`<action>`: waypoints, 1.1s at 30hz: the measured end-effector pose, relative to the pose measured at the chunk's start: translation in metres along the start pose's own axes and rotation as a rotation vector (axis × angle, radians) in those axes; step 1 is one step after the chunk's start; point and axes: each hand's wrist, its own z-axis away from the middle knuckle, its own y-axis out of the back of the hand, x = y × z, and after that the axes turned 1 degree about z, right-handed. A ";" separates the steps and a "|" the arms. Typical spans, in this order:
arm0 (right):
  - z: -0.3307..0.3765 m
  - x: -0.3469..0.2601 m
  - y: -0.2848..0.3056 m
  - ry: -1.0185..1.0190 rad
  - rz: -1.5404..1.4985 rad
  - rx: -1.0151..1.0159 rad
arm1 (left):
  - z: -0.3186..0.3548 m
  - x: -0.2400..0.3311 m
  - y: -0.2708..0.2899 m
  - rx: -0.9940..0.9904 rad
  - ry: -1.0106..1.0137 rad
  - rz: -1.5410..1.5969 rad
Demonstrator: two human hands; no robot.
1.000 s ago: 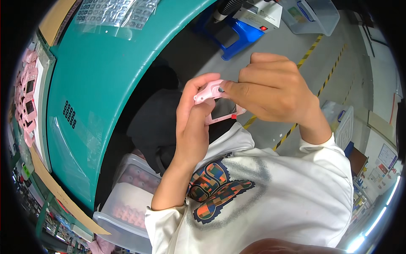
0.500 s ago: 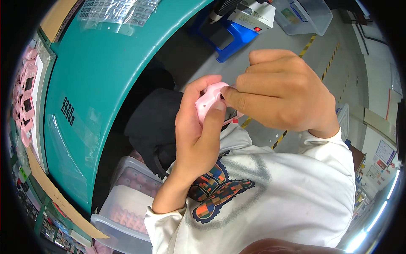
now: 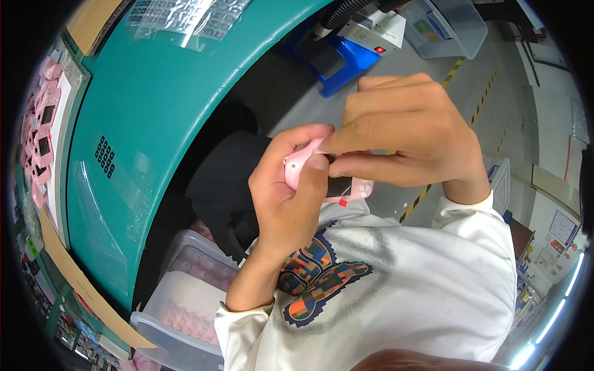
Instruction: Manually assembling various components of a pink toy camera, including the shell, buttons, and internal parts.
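A pink handheld game console point(image 3: 299, 166), with a dark screen and pale round buttons at one end, is gripped in my left hand point(image 3: 281, 191). My left thumb presses along its near edge while the fingers wrap behind it. My right hand point(image 3: 405, 133) is closed in a pinch, thumb and forefinger at the console's edge beside the left thumb. A small dark spot shows between the right fingertips, too small to make out. A red tab point(image 3: 343, 202) sits on the console's lower edge. The right hand hides part of the console.
A green-topped table point(image 3: 142, 93) curves along the left, bearing a plastic sheet of small parts point(image 3: 185, 18) and black pads point(image 3: 104, 157). More pink consoles point(image 3: 43, 145) lie in a tray at far left. Below is a clear bin point(image 3: 148, 328) of pink parts. A blue stool point(image 3: 352, 59) stands ahead.
My right hand has shifted slightly left and down, its forefinger straightening and its thumb coming into view. The console has turned a little, showing more of its screen and buttons.
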 end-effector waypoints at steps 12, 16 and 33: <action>0.010 -0.004 -0.018 -0.148 -0.226 0.179 | 0.004 0.000 0.001 0.034 -0.079 0.054; 0.008 -0.006 -0.023 -0.114 -0.119 0.217 | 0.004 0.001 0.000 0.063 -0.109 -0.009; 0.006 -0.020 -0.038 -0.116 0.040 0.326 | 0.008 0.000 -0.006 0.131 -0.140 -0.071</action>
